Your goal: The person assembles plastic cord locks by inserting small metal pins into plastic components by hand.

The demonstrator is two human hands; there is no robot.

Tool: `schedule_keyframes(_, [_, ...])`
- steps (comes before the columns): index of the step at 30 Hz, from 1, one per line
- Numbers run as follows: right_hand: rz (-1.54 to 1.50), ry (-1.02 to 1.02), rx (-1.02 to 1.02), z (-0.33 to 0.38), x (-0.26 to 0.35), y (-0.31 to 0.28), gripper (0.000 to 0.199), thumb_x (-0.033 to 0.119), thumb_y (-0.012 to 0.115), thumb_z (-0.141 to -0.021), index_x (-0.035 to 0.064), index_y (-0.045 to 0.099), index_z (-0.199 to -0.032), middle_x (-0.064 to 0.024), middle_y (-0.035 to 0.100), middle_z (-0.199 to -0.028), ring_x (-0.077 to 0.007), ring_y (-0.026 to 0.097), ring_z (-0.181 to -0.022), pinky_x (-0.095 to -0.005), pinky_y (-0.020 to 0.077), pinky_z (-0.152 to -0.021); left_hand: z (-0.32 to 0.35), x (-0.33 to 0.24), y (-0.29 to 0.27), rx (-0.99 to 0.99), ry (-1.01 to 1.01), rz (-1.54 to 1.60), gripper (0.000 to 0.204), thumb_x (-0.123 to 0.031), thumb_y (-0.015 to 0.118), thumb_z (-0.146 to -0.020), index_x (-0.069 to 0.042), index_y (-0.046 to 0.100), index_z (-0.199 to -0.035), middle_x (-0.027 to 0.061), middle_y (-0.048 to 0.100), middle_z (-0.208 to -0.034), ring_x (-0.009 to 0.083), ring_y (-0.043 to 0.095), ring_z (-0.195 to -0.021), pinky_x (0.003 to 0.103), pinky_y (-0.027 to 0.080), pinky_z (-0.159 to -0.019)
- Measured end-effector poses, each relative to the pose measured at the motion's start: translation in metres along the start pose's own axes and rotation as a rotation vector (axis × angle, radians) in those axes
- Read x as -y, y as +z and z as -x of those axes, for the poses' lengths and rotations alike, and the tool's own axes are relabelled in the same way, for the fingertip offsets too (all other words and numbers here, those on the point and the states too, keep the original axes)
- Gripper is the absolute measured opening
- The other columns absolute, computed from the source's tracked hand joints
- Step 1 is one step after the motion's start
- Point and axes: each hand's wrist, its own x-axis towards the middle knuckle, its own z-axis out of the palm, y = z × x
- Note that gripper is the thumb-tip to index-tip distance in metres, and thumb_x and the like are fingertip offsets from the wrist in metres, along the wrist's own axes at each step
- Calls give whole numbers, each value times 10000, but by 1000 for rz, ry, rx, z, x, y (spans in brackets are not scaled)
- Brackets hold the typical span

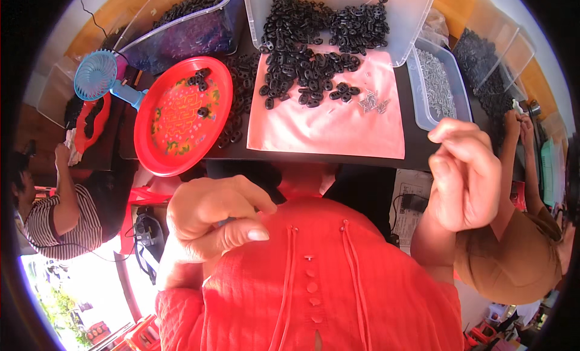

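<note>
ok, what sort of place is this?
Probably a small hand-assembly workshop: loose black parts heaped on a pink cloth, a plastic tub of small silvery pieces, a person at left and another at right.

Your curled left hand (214,218) is near the red tray (210,132); your right hand (464,176), near the clear bin (417,82).

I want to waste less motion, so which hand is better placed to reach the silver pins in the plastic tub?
Probably your right. The right hand is raised just in front of the plastic tub with the silver pins; the left hand is farther off, nearer the red tray.
</note>
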Motion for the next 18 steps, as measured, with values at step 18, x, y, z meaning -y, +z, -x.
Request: schedule_keyframes(18, [-63, 358, 86, 15, -72, 44, 114, 15, 714, -837, 1, 601, -847, -31, 625, -748, -65, 530, -598, -226, 412, -521, -95, 93, 38, -196, 184, -956, 154, 23, 705, -713, -22, 612, -826, 100, 551, -808, 305, 567, -786, 400, 475, -643])
